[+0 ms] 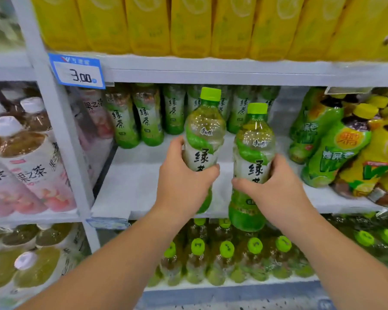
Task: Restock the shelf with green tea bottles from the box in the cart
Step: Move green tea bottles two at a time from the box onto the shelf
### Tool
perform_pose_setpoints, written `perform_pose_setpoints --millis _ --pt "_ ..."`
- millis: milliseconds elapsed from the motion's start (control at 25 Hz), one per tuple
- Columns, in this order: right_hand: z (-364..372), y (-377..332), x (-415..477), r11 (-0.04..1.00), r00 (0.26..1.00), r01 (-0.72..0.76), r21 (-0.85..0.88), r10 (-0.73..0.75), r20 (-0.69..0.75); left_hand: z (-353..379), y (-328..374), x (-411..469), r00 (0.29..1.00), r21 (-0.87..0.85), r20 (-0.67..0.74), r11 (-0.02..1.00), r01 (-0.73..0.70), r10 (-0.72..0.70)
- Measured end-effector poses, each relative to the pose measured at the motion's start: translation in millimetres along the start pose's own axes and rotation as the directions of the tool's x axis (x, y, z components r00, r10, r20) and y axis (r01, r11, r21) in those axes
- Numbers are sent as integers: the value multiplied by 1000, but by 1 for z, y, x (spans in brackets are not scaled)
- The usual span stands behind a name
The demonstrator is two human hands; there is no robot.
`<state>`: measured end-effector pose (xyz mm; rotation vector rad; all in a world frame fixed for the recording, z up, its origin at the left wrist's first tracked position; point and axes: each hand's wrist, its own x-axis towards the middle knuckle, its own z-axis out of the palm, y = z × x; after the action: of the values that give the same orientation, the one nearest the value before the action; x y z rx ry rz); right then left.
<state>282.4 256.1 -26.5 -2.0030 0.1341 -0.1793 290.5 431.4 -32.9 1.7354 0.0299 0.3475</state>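
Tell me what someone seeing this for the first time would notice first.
Two green tea bottles, one in the left hand and one in the right hand, held upright in front of the middle shelf. Behind them stands a back row of green tea bottles, and a blue price tag hangs upper left.

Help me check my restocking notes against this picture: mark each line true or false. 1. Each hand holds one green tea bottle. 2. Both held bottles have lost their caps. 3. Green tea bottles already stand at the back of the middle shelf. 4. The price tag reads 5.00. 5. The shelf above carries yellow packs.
1. True: the left hand grips one green tea bottle and the right hand grips another bottle.
2. False: both wear green caps.
3. True: a row of green tea bottles stands at the back of the middle shelf.
4. False: the price tag reads 3.00.
5. True: yellow packs fill it.
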Motion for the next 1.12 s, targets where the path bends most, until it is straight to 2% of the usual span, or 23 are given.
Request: perform_pose_setpoints --millis 360,600,680,760,880,960,1120 --pt "54 21 66 957 967 253 140 -246 -62 -15 -54 58 954 31 -68 956 -292 293" --pt "77 35 83 895 901 430 121 -417 -117 -19 -80 74 910 15 -115 917 -399 398" --pt "82 40 84 882 888 458 110 -447 -110 -21 -84 76 903 10 -137 912 -410 408" --pt "81 50 82 898 900 436 63 -433 -50 -24 -86 72 910 61 -85 914 -401 405" --pt "73 64 81 908 908 410 -82 -398 133 -31 -101 69 952 218 51 927 -304 301" --pt "70 65 86 902 906 408 -138 -382 183 -34 -107 71 970 247 88 939 -241 225" --pt "90 57 107 918 916 388 -83 -374 141 -24 -106 85 973 365 -14 907 -210 231"
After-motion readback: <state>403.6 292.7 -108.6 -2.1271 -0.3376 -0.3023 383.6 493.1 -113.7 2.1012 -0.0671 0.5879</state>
